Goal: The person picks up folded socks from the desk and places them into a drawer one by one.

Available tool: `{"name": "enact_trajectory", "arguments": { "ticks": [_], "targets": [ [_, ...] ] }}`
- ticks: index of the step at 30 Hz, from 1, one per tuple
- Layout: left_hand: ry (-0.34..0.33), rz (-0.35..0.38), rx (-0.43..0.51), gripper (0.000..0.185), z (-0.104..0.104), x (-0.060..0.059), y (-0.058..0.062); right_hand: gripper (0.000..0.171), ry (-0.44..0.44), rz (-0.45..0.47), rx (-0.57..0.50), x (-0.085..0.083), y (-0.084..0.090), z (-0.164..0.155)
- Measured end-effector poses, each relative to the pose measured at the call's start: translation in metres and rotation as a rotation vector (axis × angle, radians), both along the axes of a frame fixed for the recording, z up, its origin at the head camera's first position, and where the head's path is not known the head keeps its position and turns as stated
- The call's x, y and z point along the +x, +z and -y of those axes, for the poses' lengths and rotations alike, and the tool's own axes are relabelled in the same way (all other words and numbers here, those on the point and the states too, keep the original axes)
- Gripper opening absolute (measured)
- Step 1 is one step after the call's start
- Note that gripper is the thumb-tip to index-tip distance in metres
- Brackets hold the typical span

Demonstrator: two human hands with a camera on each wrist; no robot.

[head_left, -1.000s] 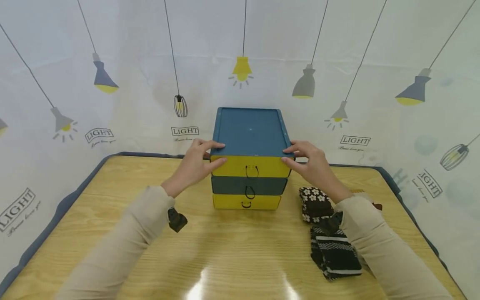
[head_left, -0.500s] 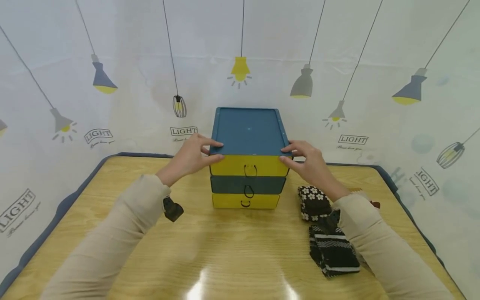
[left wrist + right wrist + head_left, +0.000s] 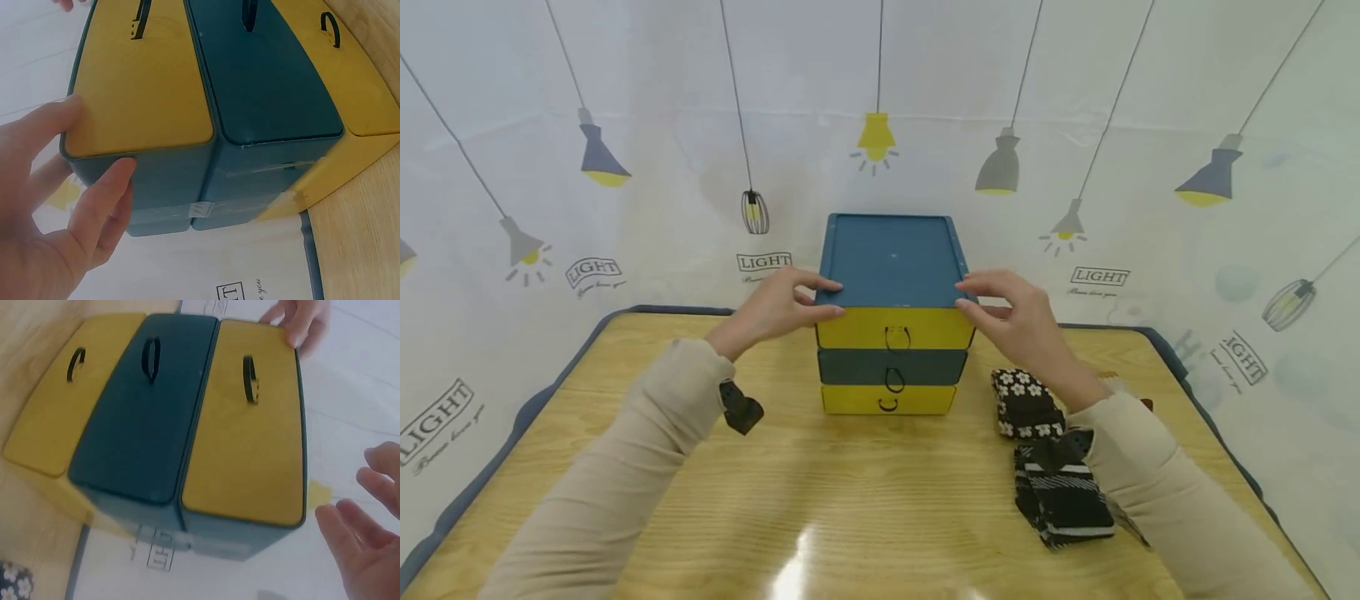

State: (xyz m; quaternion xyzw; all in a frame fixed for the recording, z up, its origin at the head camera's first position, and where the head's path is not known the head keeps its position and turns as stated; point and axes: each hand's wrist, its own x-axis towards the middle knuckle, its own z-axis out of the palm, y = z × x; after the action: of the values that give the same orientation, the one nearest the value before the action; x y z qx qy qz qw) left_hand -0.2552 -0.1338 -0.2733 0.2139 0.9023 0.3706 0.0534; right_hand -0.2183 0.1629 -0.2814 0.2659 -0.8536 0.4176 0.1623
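left hand (image 3: pixel 772 307) at the chest's (image 3: pixel 891 312) top left front corner, fingertips touching the rim and the yellow top drawer's (image 3: pixel 895 327) edge, fingers fairly straight; right hand (image 3: pixel 1017 323) close to the top right front corner, fingers spread and relaxed, holding nothing. chest standing on the table (image 3: pixel 850 492) toward the back, near the curtain (image 3: pixel 625 167), all three drawers shut by the look of it. two folded socks, one flowered (image 3: pixel 1025 403) and one striped (image 3: pixel 1060 492), lying on the table right of the chest, outside it. seen from the left wrist: left hand (image 3: pixel 56 225) pressed against the chest's (image 3: pixel 250 137) side wall, thumb on the corner by the top drawer (image 3: pixel 140 87), a finger laid along the blue wall, no real clasp. seen from the right wrist: right hand (image 3: pixel 365 531) open, just off the chest's (image 3: pixel 187 444) side, a gap between fingers and wall, not touching; top drawer (image 3: pixel 250 425) flush with the middle one (image 3: pixel 147 406); left fingertips (image 3: pixel 300 325) visible at the far corner. judged from this: chest set in place, no drawer pulled yet, socks not yet put away, so most of the work left.
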Motion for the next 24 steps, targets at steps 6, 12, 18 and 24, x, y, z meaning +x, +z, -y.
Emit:
{"name": "enact_trajectory", "arguments": {
  "ticks": [6,12,18,24],
  "targets": [
    [-0.040,0.067,0.025,0.041,0.003,0.000,0.003,0.022,0.097,0.065,0.030,0.007,-0.020,0.019],
    [-0.063,0.091,0.005,0.041,0.003,-0.002,0.006,0.028,0.113,0.153,0.014,0.007,-0.045,0.034],
    [-0.065,0.103,-0.021,0.043,0.006,0.000,0.008,0.029,0.086,0.125,-0.072,0.007,-0.053,0.049],
    [-0.052,0.114,-0.022,0.039,0.004,0.001,0.010,0.018,0.063,0.065,-0.103,0.005,-0.057,0.055]
  ]
}}
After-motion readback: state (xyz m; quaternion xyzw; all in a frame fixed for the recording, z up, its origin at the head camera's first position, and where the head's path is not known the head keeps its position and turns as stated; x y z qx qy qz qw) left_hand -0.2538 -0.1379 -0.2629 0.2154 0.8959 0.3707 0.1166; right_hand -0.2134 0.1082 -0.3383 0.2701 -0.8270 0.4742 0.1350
